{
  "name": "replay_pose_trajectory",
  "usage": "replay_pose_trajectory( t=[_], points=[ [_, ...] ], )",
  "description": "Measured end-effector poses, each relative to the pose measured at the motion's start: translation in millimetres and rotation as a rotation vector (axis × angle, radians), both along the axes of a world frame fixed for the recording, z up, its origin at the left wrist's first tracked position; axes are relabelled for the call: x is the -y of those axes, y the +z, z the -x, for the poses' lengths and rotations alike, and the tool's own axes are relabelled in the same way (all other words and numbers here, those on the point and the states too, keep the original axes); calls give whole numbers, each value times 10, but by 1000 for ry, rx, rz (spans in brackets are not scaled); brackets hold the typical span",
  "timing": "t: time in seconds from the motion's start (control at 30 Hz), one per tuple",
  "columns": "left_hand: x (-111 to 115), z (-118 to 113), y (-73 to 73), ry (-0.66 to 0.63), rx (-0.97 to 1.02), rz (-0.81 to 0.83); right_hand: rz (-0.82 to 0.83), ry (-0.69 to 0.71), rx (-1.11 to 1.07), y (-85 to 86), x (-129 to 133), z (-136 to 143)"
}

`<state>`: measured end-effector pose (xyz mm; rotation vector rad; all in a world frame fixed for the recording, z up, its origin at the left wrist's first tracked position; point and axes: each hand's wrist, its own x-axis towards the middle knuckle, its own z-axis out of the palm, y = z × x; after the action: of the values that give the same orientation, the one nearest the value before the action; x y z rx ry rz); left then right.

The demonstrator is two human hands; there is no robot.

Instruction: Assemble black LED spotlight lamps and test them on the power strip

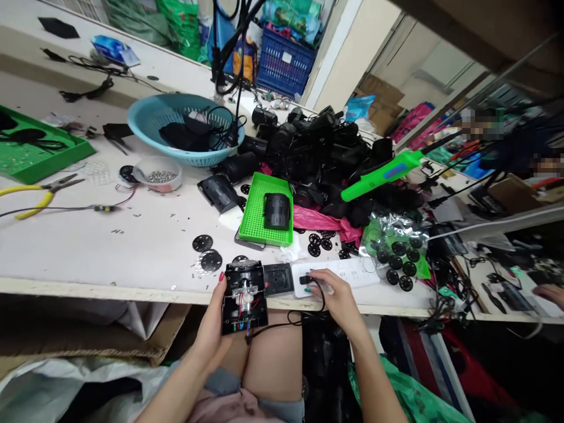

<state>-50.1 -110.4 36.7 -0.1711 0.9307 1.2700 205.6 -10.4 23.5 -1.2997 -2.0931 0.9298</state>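
Note:
My left hand (212, 320) holds an opened black housing (244, 299) at the table's front edge; red and blue wires and a white part show inside it. The fingers of my right hand (328, 291) are closed on a black plug (305, 279) at the left end of a white power strip (359, 273). A black cable (277, 325) runs from the lower end of the housing toward my right hand. Between the housing and the strip lies a black square part (278, 278). Behind them a green tray (255, 220) holds a black curved shell (277, 211).
A blue basket (152, 138), a small bowl of metal parts (176, 176) and yellow-handled pliers (42, 202) are at the left. Black parts (317, 147) are heaped behind the tray, with a green tool (383, 175) over them. Another person's hand (550, 294) is at the far right.

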Motion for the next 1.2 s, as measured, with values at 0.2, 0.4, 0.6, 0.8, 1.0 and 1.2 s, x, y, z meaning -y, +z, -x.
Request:
replay_pose_trajectory(
  t=[0.2,0.4,0.6,0.8,1.0,1.2],
  points=[
    [-56,-147,76,-58,-33,11,-101,-15,-17,-81,45,118],
    [-104,-183,44,-98,-86,32,-93,-45,-129,-7,50,64],
    [-108,-183,179,-78,-158,69,33,-271,-566,3,416,45],
    [-273,-482,432,-167,-126,64,701,-432,-850,173,888,-56],
    [-492,-1127,322,-355,-149,88,1032,-332,-980,61,1510,-130],
    [-414,-1762,188,-574,-179,-20,567,-851,-898,-381,1696,-319]
  ],
)
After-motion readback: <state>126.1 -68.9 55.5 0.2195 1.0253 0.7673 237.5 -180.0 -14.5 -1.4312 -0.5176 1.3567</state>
